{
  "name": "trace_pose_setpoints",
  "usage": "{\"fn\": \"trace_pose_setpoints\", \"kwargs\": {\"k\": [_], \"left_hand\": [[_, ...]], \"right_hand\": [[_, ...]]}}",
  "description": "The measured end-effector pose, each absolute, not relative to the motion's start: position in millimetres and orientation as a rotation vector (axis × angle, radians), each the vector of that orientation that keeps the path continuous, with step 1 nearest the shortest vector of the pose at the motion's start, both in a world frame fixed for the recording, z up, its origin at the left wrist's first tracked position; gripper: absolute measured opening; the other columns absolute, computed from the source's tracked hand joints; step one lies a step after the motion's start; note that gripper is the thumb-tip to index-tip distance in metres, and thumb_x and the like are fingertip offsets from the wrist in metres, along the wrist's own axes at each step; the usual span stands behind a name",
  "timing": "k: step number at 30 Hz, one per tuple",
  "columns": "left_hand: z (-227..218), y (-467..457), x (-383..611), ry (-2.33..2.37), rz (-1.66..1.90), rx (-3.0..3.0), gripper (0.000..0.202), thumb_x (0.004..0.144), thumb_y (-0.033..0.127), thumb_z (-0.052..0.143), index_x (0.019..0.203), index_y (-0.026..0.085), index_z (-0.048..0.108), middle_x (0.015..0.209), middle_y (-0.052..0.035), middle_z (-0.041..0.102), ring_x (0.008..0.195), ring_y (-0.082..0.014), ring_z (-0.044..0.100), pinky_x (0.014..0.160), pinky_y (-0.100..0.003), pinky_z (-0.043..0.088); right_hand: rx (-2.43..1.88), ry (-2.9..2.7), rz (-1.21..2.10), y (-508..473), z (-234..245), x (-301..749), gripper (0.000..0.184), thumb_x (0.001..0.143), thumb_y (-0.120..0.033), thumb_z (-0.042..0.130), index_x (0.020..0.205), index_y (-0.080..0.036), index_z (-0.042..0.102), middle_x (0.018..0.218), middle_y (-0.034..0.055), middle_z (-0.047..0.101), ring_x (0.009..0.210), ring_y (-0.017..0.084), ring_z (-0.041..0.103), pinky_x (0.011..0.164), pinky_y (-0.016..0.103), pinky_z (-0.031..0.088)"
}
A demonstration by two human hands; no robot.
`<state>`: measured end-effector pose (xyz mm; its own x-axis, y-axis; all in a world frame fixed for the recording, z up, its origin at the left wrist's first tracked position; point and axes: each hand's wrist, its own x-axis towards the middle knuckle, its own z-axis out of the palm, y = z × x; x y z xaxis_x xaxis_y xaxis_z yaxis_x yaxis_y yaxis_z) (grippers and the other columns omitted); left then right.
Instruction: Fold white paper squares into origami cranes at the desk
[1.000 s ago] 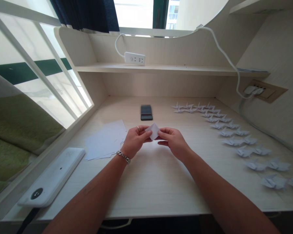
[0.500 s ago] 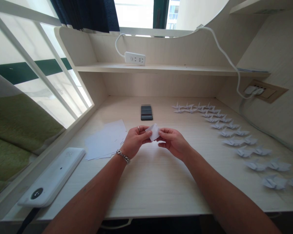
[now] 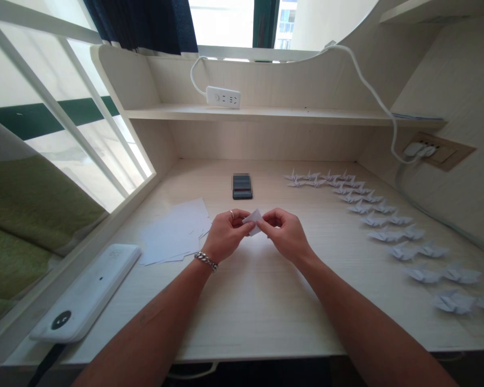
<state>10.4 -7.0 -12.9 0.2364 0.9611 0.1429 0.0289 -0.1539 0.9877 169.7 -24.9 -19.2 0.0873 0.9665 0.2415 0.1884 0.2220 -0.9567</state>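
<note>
A small folded piece of white paper (image 3: 255, 220) is pinched between my left hand (image 3: 227, 235) and my right hand (image 3: 286, 234), above the desk. Its lower part is partly hidden by my fingers. A silver chain bracelet (image 3: 206, 261) circles my left wrist, and a ring sits on one finger. Just left of my left hand lies a loose pile of white paper sheets (image 3: 173, 232). Two long rows of white origami cranes (image 3: 374, 219) curve along the right side of the desk.
A dark phone (image 3: 242, 186) lies at the desk's back, partly blurred. A long white device (image 3: 84, 293) rests at the left edge. Above stands a shelf (image 3: 246, 114) with a white power strip (image 3: 223, 97), its cable running to a wall socket (image 3: 427, 151).
My hands have moved closer together, and the fingers now pinch the paper from both sides. The paper looks smaller and more folded than before. The sheets and cranes stay put.
</note>
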Motion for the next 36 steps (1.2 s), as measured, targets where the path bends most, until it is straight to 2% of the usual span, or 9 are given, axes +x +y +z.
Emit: {"fn": "trace_pose_setpoints", "kwargs": {"k": [3, 6, 9, 13, 16, 19, 24, 28, 36], "left_hand": [[-12, -6, 10, 1.001, 1.120, 1.394, 0.029, 0.067, 0.027, 0.076, 0.089, 0.009, 0.067, 0.075, -0.0071, 0.071, 0.068, -0.0165, 0.066, 0.062, -0.028, 0.054], [-10, -7, 10, 0.987, 1.108, 1.372, 0.029, 0.066, 0.026, 0.076, 0.089, 0.009, 0.067, 0.074, -0.0067, 0.071, 0.066, -0.0161, 0.065, 0.062, -0.028, 0.054], [-8, -9, 10, 0.954, 1.090, 1.410, 0.027, 0.065, 0.025, 0.076, 0.086, 0.010, 0.069, 0.071, -0.0062, 0.070, 0.064, -0.0155, 0.064, 0.061, -0.027, 0.052], [-7, -11, 12, 0.897, 1.080, 1.399, 0.027, 0.066, 0.026, 0.076, 0.087, 0.010, 0.070, 0.075, -0.0073, 0.070, 0.067, -0.0155, 0.063, 0.062, -0.027, 0.051], [-9, -12, 13, 0.863, 1.084, 1.374, 0.033, 0.064, 0.027, 0.078, 0.091, 0.010, 0.069, 0.079, -0.0079, 0.071, 0.071, -0.0165, 0.064, 0.067, -0.029, 0.051], [-8, -12, 14, 0.895, 1.094, 1.408, 0.026, 0.065, 0.027, 0.077, 0.084, 0.011, 0.070, 0.072, -0.0060, 0.070, 0.067, -0.0150, 0.063, 0.065, -0.027, 0.050], [-7, -12, 12, 0.956, 1.052, 1.456, 0.020, 0.067, 0.028, 0.076, 0.077, 0.012, 0.072, 0.066, -0.0047, 0.069, 0.060, -0.0132, 0.061, 0.058, -0.025, 0.047], [-7, -12, 12, 0.926, 1.121, 1.411, 0.021, 0.065, 0.026, 0.077, 0.081, 0.013, 0.073, 0.072, -0.0059, 0.071, 0.065, -0.0154, 0.064, 0.062, -0.027, 0.051], [-3, -14, 9, 0.924, 1.165, 1.498, 0.007, 0.065, 0.022, 0.076, 0.069, 0.016, 0.074, 0.067, -0.0045, 0.071, 0.064, -0.0146, 0.062, 0.062, -0.027, 0.051]], "right_hand": [[-1.082, -1.217, 1.194, -25, -15, 172, 0.029, 0.076, -0.046, 0.063, 0.076, -0.017, 0.066, 0.075, 0.0054, 0.068, 0.069, 0.018, 0.063, 0.055, 0.027, 0.049], [-1.027, -1.122, 1.335, -24, -15, 174, 0.027, 0.071, -0.042, 0.070, 0.080, -0.018, 0.067, 0.076, 0.0040, 0.068, 0.070, 0.017, 0.063, 0.055, 0.026, 0.049], [-1.065, -1.114, 1.321, -22, -17, 174, 0.030, 0.062, -0.038, 0.077, 0.083, -0.018, 0.067, 0.074, 0.0023, 0.069, 0.067, 0.016, 0.063, 0.056, 0.025, 0.048], [-1.095, -1.097, 1.246, -21, -20, 170, 0.029, 0.059, -0.034, 0.078, 0.080, -0.017, 0.066, 0.071, 0.0023, 0.068, 0.064, 0.015, 0.062, 0.057, 0.026, 0.048], [-1.077, -1.062, 1.203, -21, -19, 169, 0.026, 0.059, -0.031, 0.077, 0.078, -0.017, 0.064, 0.063, -0.0005, 0.065, 0.058, 0.013, 0.059, 0.057, 0.026, 0.048], [-1.063, -1.114, 1.210, -22, -17, 170, 0.027, 0.061, -0.028, 0.076, 0.082, -0.018, 0.064, 0.060, -0.0024, 0.063, 0.056, 0.012, 0.057, 0.054, 0.026, 0.048], [-1.070, -1.214, 1.212, -23, -15, 174, 0.021, 0.062, -0.031, 0.074, 0.074, -0.017, 0.065, 0.062, -0.0007, 0.063, 0.057, 0.013, 0.059, 0.055, 0.027, 0.050], [-1.079, -1.159, 1.280, -23, -14, 175, 0.018, 0.060, -0.028, 0.075, 0.069, -0.017, 0.065, 0.058, -0.0008, 0.063, 0.056, 0.013, 0.060, 0.056, 0.027, 0.051], [-0.964, -1.051, 1.457, -25, -9, 180, 0.011, 0.061, -0.018, 0.070, 0.072, -0.017, 0.070, 0.058, 0.0018, 0.067, 0.054, 0.014, 0.062, 0.056, 0.028, 0.053]]}}
